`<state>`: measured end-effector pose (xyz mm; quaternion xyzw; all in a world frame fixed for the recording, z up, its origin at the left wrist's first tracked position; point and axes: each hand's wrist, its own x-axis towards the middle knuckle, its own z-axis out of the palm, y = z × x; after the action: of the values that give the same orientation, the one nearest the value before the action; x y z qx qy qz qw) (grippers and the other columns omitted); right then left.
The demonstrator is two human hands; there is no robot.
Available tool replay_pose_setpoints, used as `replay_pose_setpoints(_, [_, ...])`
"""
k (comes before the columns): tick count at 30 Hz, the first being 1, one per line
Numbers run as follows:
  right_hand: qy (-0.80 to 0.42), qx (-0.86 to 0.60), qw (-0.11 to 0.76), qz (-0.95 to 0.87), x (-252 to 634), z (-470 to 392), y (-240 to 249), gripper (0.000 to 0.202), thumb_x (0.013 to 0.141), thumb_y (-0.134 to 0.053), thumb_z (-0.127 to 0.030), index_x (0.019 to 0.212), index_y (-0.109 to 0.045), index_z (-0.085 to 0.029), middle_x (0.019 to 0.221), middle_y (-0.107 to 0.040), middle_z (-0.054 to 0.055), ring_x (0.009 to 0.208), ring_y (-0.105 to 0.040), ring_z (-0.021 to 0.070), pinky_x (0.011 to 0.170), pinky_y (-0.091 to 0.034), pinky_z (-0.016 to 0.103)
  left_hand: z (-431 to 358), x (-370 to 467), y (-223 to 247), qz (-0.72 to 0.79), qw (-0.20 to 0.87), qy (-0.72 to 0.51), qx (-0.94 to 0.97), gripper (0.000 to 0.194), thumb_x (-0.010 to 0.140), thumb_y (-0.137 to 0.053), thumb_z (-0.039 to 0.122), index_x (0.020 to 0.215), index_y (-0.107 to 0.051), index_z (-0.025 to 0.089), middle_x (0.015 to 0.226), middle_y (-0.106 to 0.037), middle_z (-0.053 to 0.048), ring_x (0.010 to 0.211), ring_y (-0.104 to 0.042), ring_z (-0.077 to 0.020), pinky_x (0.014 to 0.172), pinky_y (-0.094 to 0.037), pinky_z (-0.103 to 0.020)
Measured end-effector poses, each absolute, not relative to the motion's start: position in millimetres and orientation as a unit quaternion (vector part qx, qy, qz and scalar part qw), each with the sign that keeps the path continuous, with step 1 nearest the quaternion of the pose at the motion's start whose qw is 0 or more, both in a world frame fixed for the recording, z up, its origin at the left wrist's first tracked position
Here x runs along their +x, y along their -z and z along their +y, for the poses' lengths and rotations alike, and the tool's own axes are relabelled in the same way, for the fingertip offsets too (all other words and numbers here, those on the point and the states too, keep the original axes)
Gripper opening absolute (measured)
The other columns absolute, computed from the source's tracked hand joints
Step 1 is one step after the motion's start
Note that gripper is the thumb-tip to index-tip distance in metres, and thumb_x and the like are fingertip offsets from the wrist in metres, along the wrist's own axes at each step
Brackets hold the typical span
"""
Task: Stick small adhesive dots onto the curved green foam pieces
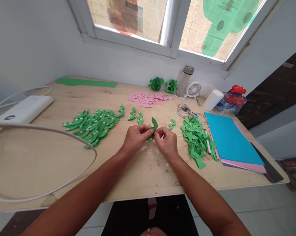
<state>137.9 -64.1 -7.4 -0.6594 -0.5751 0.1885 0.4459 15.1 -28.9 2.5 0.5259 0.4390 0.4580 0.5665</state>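
Observation:
A curved green paper piece (154, 123) is pinched between my two hands, low over the middle of the wooden table. My left hand (137, 137) closes thumb and fingers on its left side. On its lower right side, my right hand (166, 139) holds it in a pinch. More green pieces with small white patches (139, 117) lie just beyond my left hand, and some lie partly hidden beneath my fingers. Another wavy green piece (172, 124) rests right of my right hand. A large spread of such pieces (98, 126) covers the table to the left.
Green paper scraps (196, 139) and blue sheets (231, 137) lie to the right. Pink cutouts (148, 99), tape rolls (184, 110), a small fan (193, 89) and a glass bottle (184, 80) stand or lie farther back. A white cable (95, 157) loops across the left foreground.

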Motion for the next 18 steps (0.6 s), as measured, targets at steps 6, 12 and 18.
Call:
replay_pose_setpoints(6, [-0.185, -0.657, 0.449, -0.577, 136.7, -64.7, 5.9, 0.008, 0.072, -0.051, -0.024, 0.066, -0.055, -0.021, 0.061, -0.06, -0.001, 0.056, -0.051, 0.0131, 0.058, -0.04, 0.025, -28.6, 14.6, -3.4, 0.437, 0.581, -0.45, 0.518, 0.027, 0.052, -0.077, 0.037, 0.064, -0.069, 0.014, 0.063, -0.064, -0.003, 0.061, -0.055, -0.0145, 0.058, -0.042, -0.025])
replay_pose_setpoints(12, [-0.192, -0.656, 0.453, -0.573, 136.2, -64.6, 5.9, 0.007, 0.071, -0.051, -0.023, 0.065, -0.054, -0.021, 0.06, -0.058, -0.002, 0.055, -0.05, 0.0125, 0.056, -0.039, 0.024, -30.0, 13.9, -7.3, 0.427, 0.599, -0.446, 0.51, 0.025, 0.052, -0.077, 0.035, 0.062, -0.068, 0.014, 0.061, -0.064, -0.002, 0.058, -0.055, -0.0136, 0.058, -0.042, -0.025])
replay_pose_setpoints(18, [-0.203, -0.654, 0.472, -0.555, 138.7, -62.9, 7.7, 0.006, 0.07, -0.051, -0.024, 0.066, -0.053, -0.021, 0.059, -0.057, -0.003, 0.051, -0.048, 0.0115, 0.053, -0.038, 0.023, -27.0, 10.9, -8.1, 0.427, 0.63, -0.444, 0.473, 0.024, 0.052, -0.079, 0.034, 0.062, -0.068, 0.015, 0.06, -0.064, -0.001, 0.058, -0.057, -0.0132, 0.061, -0.044, -0.027])
